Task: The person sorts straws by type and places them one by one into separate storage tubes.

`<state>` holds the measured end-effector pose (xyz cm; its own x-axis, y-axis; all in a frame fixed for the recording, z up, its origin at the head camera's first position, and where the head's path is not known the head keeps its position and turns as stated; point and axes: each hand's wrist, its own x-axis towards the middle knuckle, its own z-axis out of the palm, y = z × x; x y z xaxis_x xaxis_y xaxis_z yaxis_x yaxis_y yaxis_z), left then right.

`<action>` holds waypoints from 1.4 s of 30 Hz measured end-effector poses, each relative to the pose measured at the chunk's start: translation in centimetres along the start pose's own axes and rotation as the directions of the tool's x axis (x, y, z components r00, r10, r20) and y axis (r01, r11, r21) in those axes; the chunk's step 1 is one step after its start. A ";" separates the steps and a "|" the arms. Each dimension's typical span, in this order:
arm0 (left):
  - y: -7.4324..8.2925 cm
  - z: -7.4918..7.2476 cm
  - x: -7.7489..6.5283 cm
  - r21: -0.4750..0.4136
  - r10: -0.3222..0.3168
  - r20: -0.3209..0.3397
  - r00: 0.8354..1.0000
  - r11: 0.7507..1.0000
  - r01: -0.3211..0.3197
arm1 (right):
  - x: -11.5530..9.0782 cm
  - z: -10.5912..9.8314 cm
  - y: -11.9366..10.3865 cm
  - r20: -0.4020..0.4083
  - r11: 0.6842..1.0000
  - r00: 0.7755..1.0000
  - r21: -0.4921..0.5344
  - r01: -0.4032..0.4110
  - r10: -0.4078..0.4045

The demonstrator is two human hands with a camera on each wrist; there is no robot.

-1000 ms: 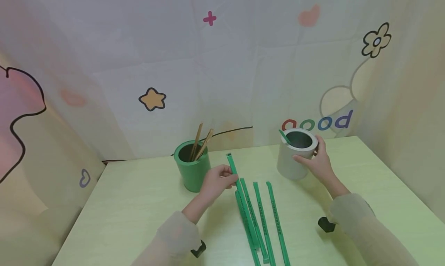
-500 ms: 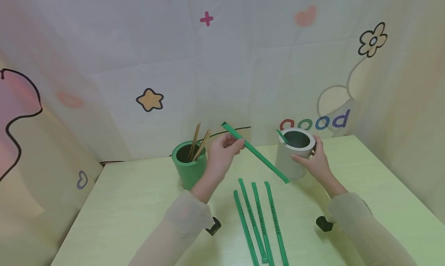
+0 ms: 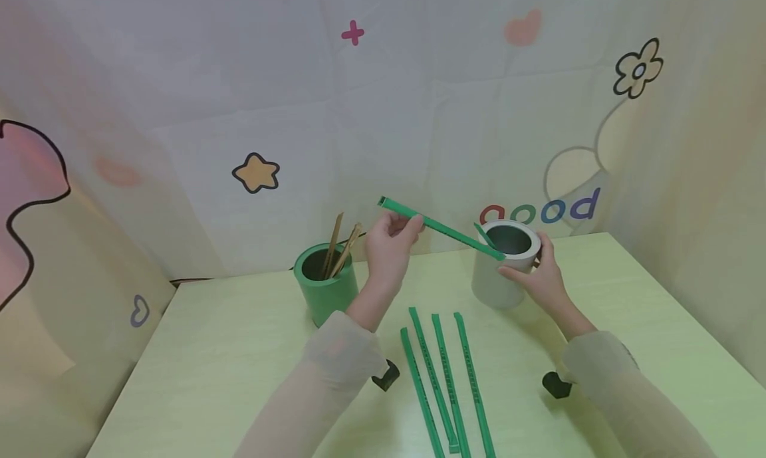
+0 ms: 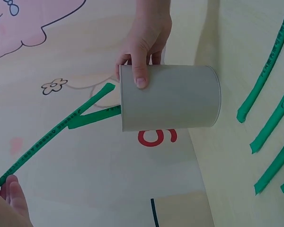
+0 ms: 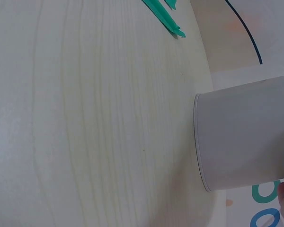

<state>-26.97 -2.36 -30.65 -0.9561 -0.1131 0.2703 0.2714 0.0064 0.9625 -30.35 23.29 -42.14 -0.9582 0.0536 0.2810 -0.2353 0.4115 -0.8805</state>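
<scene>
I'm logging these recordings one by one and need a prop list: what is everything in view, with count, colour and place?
Table: 1, pale wood grain, below everything.
Green container: 1, green, left side.
Tan sticks: at least 2, tan, in the green container.
Pale container: 1, whitish grey, right side.
Inserted strip: 1, green, poking from the pale container.
Loose strips: 4, green, dark print, on the table.
Held strip: 1, green, raised, lower end near the pale container's rim.
Backdrop: pale, printed, behind the table.
Black pieces: 2, black, near the cuffs.
Sleeves: 2, pale, both forearms.
Left grip: 1, bare hand, pinching the held strip.
Right grip: 1, bare hand, holding the pale container.
</scene>
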 end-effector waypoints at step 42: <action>-4.5 9.4 1.4 0.331 -0.049 -0.015 0.999 0.942 0.051 | 1.6 0.5 -0.9 0.116 0.998 0.993 -0.066 0.007 0.001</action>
<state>-30.60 6.80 -34.40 -0.9665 -0.1277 0.2225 0.1703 0.3294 0.9287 -31.75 22.56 -41.10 -0.9708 -0.0522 0.2340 -0.2306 0.4710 -0.8515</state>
